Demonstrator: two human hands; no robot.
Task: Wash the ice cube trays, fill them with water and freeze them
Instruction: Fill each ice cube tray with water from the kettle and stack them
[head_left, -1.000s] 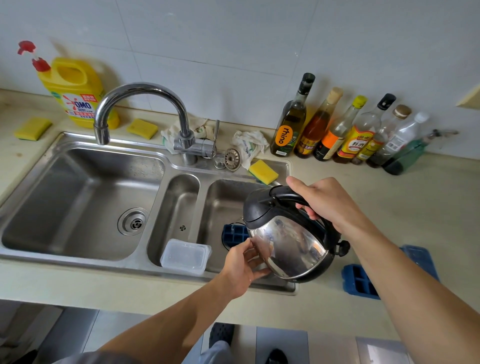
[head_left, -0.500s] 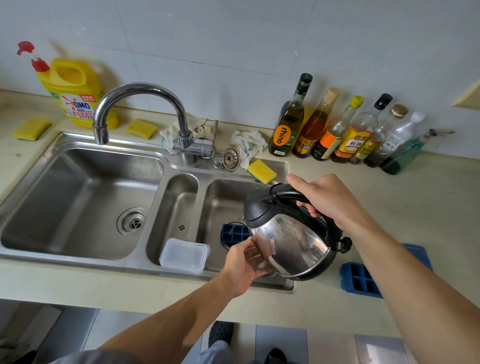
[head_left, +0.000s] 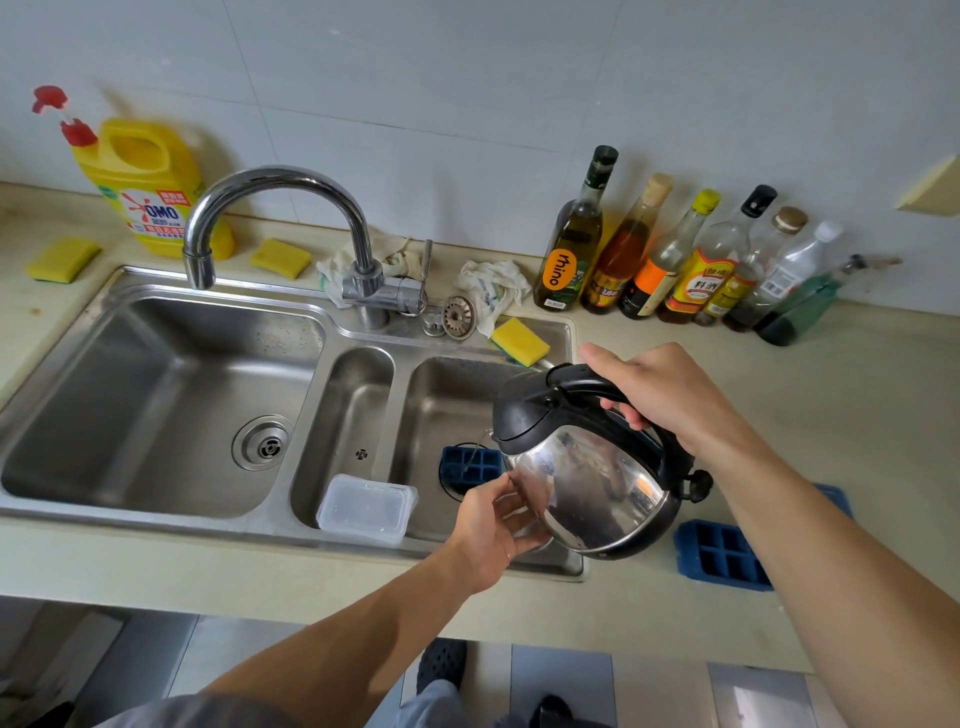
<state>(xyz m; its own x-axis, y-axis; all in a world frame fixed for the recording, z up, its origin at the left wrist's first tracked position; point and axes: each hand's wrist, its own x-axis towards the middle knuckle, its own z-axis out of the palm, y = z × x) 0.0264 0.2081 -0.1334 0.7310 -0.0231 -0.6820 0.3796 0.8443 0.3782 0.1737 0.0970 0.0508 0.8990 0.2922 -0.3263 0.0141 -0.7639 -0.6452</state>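
Item: filling step, judged under way. Your right hand (head_left: 660, 395) grips the electric kettle (head_left: 587, 488) by its handle, tilted over the sink's (head_left: 156, 525) right basin. Your left hand (head_left: 493, 530) cups its steel side, fingers relaxed. A thin stream seems to reach the blue ice cube tray (head_left: 470, 465) on the basin floor. The second tray (head_left: 719, 556) sits at the countertop's front edge, right of the sink. Next, you need a slow, steady pour, cell by cell.

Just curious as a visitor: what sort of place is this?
Most likely a home kitchen: a steel sink with a tap, sauce and oil bottles along the tiled wall, and a kettle.
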